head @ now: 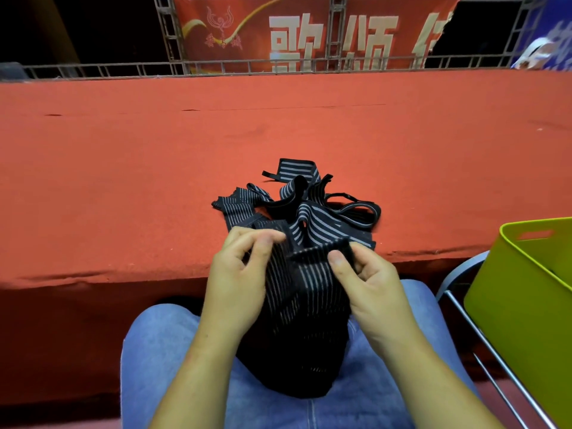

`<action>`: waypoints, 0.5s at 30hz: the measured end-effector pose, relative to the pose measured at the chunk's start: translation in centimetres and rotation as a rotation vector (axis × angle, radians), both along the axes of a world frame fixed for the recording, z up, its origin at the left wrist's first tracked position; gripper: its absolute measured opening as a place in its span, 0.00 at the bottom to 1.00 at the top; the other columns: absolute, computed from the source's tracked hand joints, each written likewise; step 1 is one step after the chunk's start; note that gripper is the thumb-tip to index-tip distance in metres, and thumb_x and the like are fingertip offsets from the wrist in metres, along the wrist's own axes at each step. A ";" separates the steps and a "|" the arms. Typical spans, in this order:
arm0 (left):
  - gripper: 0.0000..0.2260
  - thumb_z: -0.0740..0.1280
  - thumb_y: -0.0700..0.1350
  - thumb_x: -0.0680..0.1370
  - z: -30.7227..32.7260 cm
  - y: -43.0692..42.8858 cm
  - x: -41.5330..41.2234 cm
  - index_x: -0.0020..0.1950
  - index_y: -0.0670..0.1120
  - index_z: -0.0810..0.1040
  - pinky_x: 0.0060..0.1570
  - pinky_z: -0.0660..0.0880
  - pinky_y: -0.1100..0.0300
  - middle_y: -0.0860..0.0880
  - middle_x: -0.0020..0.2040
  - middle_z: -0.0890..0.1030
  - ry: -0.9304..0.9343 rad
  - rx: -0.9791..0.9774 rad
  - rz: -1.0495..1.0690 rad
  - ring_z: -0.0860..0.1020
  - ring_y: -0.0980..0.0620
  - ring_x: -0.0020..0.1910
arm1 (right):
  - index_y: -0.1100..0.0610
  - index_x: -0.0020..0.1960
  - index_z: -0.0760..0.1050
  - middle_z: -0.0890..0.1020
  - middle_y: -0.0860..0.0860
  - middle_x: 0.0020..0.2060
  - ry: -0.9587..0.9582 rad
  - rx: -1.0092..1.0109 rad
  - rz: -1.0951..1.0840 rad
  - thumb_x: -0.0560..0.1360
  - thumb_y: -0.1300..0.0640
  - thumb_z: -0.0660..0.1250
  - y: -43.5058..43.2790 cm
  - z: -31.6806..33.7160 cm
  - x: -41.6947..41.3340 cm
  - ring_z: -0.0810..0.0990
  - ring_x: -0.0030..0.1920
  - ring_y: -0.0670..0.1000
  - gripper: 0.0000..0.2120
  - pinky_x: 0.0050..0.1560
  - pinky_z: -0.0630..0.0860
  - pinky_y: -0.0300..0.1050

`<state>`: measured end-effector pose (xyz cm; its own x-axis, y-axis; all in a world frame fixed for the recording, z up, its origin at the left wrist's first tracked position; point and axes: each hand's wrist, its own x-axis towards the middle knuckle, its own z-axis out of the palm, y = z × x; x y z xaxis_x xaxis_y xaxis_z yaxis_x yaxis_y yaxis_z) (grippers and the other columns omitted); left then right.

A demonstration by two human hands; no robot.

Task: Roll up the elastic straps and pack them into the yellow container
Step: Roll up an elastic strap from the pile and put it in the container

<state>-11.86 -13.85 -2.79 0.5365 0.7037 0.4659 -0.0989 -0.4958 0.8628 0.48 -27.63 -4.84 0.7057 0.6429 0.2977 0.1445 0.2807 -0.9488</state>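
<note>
A tangled heap of black elastic straps with grey stripes (305, 199) lies at the near edge of the red platform (154, 168). One wide strap (305, 292) hangs from the heap down onto my lap. My left hand (240, 274) pinches this strap's left edge between thumb and fingers. My right hand (368, 277) pinches the strap's folded top end on the right. The yellow-green container (523, 289) stands at my right on a chair, its opening facing up.
The red carpeted platform stretches far ahead and to both sides. A metal truss rail (216, 68) and a red banner (309, 32) stand behind it. The metal chair frame (483, 342) under the container is close to my right knee.
</note>
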 end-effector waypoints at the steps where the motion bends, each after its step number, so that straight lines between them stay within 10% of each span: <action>1: 0.12 0.65 0.42 0.84 0.0 0.2 -0.1 0.53 0.56 0.85 0.55 0.68 0.74 0.56 0.51 0.80 0.007 -0.014 0.002 0.79 0.61 0.55 | 0.54 0.54 0.85 0.89 0.52 0.50 0.033 0.020 -0.007 0.83 0.60 0.66 -0.1 -0.1 0.2 0.85 0.51 0.47 0.09 0.55 0.81 0.43; 9: 0.18 0.66 0.35 0.83 -0.2 -0.7 0.1 0.66 0.54 0.81 0.61 0.78 0.56 0.52 0.61 0.86 -0.050 -0.268 -0.194 0.83 0.55 0.62 | 0.56 0.58 0.85 0.87 0.61 0.55 0.125 0.024 0.077 0.82 0.52 0.66 0.5 0.2 -0.9 0.85 0.57 0.56 0.12 0.63 0.80 0.59; 15: 0.15 0.62 0.31 0.84 0.2 -2.1 0.2 0.65 0.46 0.80 0.37 0.74 0.72 0.54 0.42 0.86 -0.118 -0.450 -0.329 0.80 0.64 0.35 | 0.60 0.55 0.85 0.87 0.61 0.53 0.147 0.017 -0.009 0.85 0.57 0.65 0.8 0.8 -1.3 0.85 0.58 0.63 0.11 0.64 0.78 0.65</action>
<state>-11.63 -15.94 -2.58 0.7238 0.6510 0.2288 -0.2943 -0.0087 0.9557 -0.79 -26.82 -4.05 0.7481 0.6322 0.2015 0.0072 0.2959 -0.9552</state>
